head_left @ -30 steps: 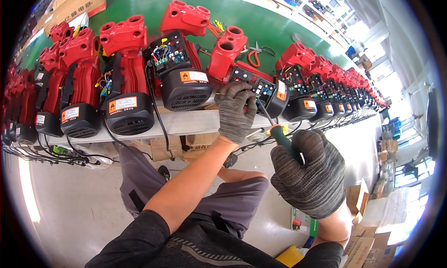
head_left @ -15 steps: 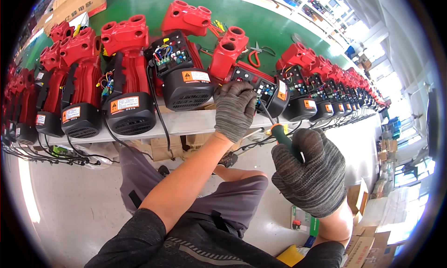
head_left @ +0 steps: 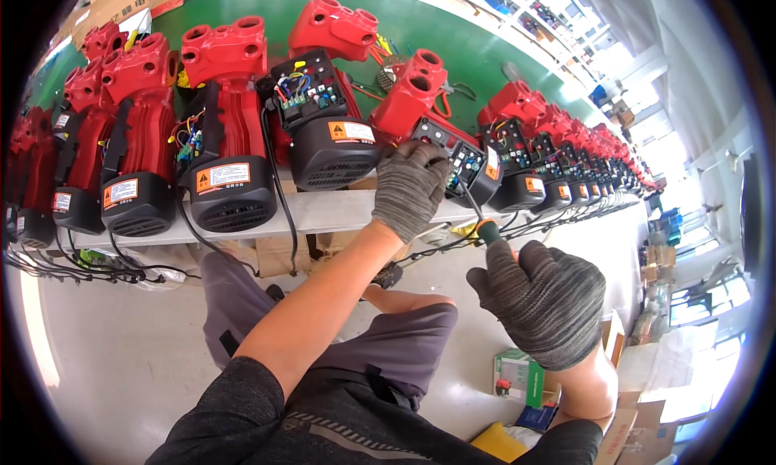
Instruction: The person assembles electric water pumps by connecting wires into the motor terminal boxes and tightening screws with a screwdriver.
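Observation:
A red pump [head_left: 411,89] with a black motor end leans to the right on the bench, its control box [head_left: 447,148] uncovered to show a circuit board. My left hand [head_left: 411,192], in a grey knit glove, is curled against the near edge of this box; its fingertips are partly hidden. My right hand [head_left: 546,303], gloved alike, is closed round a screwdriver [head_left: 487,230] with a dark green and orange handle. The shaft slants up and left, its tip at the board. Most of the handle is covered by the glove.
More red pumps [head_left: 222,141] line the bench on both sides, several with open wiring boxes. Black cables [head_left: 288,222] hang over the front edge. Red-handled pliers [head_left: 443,105] lie behind on the green top [head_left: 234,0]. A green and white box [head_left: 520,378] stands on the floor at right.
My right hand has shifted slightly right, showing less of the screwdriver handle. The tip stays at the board. My left hand remains at the control box, and the view has shifted a little.

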A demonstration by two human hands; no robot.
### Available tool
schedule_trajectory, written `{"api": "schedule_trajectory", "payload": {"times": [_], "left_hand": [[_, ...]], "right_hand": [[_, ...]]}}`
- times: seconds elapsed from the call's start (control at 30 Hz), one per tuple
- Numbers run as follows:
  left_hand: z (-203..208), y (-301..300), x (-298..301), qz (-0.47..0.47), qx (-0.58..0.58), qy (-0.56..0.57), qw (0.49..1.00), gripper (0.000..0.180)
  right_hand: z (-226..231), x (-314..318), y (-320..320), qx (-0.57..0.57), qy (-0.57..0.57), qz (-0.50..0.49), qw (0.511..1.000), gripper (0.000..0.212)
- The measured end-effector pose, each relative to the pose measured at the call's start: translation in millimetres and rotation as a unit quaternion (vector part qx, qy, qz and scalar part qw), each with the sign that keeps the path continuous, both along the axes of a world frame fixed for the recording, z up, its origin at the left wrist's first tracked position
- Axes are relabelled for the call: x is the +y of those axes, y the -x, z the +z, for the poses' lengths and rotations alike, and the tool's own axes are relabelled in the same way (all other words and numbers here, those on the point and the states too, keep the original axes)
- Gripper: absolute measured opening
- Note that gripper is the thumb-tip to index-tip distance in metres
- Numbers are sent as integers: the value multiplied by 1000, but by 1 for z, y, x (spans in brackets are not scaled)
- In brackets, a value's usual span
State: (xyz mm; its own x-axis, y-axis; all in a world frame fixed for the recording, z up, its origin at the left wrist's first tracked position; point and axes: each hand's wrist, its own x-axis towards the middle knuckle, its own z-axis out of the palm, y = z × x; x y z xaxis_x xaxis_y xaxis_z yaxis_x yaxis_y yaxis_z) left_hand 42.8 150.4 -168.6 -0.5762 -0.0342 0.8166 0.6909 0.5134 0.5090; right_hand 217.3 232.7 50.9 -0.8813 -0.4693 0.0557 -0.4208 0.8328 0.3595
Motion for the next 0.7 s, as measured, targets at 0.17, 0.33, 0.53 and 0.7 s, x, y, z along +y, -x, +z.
{"api": "schedule_trajectory", "payload": {"times": [0.17, 0.33, 0.53, 0.7], "left_hand": [[-2, 0, -1, -23, -4, -27, 999, 13], [-1, 0, 1, -19, -5, -24, 1000, 13], [-2, -1, 2, -13, -12, -14, 1000, 12], [-3, -1, 1, -9, -15, -15, 1000, 13]], "right_hand": [[-1, -6, 13, 96, 38, 90, 991, 41], [-4, -3, 3, 68, -36, 56, 995, 49], [-1, -4, 15, 129, 58, 171, 975, 52], [-3, -5, 0, 58, -38, 52, 996, 54]]}}
